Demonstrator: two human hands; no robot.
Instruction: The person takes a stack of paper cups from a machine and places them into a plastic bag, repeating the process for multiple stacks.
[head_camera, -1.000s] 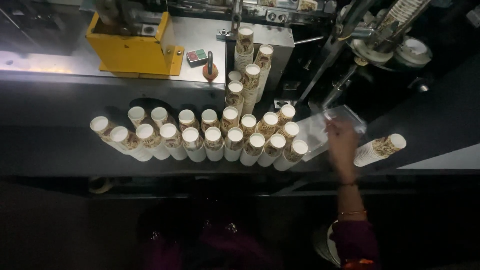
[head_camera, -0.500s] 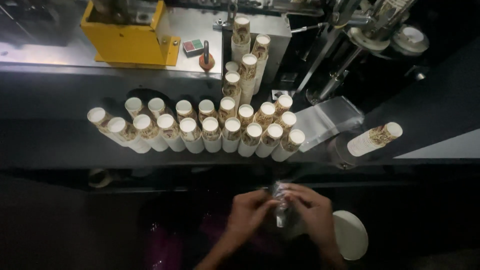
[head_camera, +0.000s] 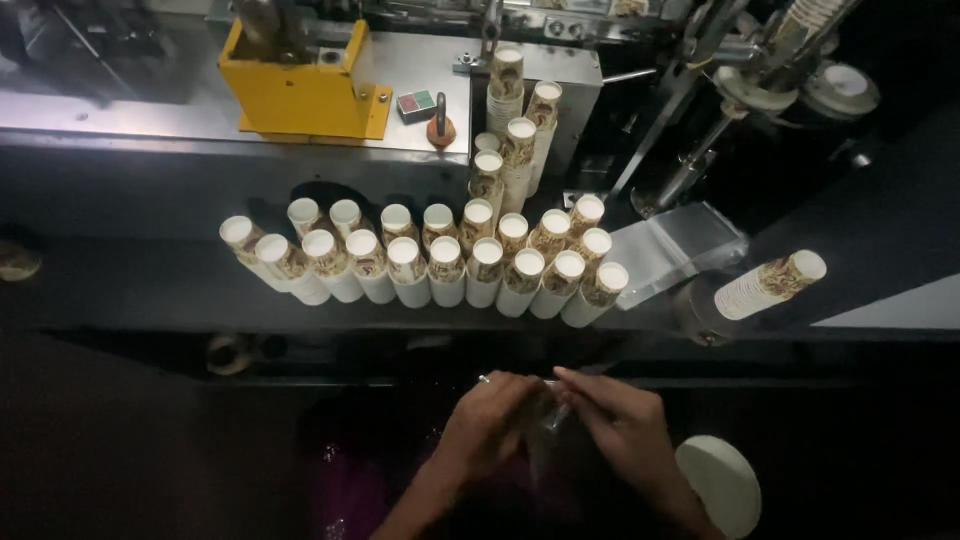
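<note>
Grey steel bench (head_camera: 150, 290), loaded with stacked paper cups and not bagged yet.

Roughly twenty patterned cup stacks (head_camera: 440, 262) lined up in two rows, lone stack (head_camera: 770, 286) lying off to the right, flat clear bags (head_camera: 675, 245) between. Down front, left hand (head_camera: 490, 418) and right hand (head_camera: 620, 428) pinched shut on one clear bag (head_camera: 548, 405), working the mouth open by the look of it. No cups inside, so plenty left.

Left hand (head_camera: 490, 420) and right hand (head_camera: 620, 425) together at lower centre of frame, fingertips meeting, fingers curled inward, backs turned up. Forearms angled down toward bottom edge, left from lower left, right from lower right.
</note>
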